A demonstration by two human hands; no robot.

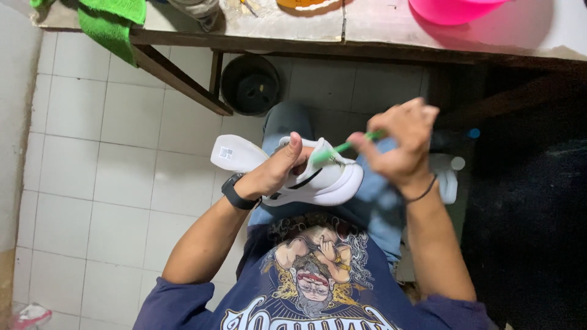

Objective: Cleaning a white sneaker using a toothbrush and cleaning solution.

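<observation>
Scrubbing step in hand, by the look of it: white sneaker (318,177) held over the lap, just below the wooden table (391,30) edge, sole side turned toward the right, tongue flap sticking out to the left. Left hand (275,171) closed around the sneaker from the left, thumb up along its collar, black wristwatch (237,192) on the wrist. Right hand (400,150) just right of the sneaker, fingers pinched shut on a thin green brush handle (342,146), tip angled down at the sneaker's upper; hand blurred, so probably mid-stroke. Bristle end hidden against the white, contact likely but not certain.

Next move, judged from this: short strokes along the upper near the black stripe, with the left grip steady and the sneaker turned bit by bit to bring unbrushed parts under the tip. Light pressure called for, since the handle is slender.

Beyond the sneaker: dark bucket (251,85) on the white tiles under the table, green cloth (110,24) draped off the table's left corner, pink basin (452,9) at the table's right.
</observation>
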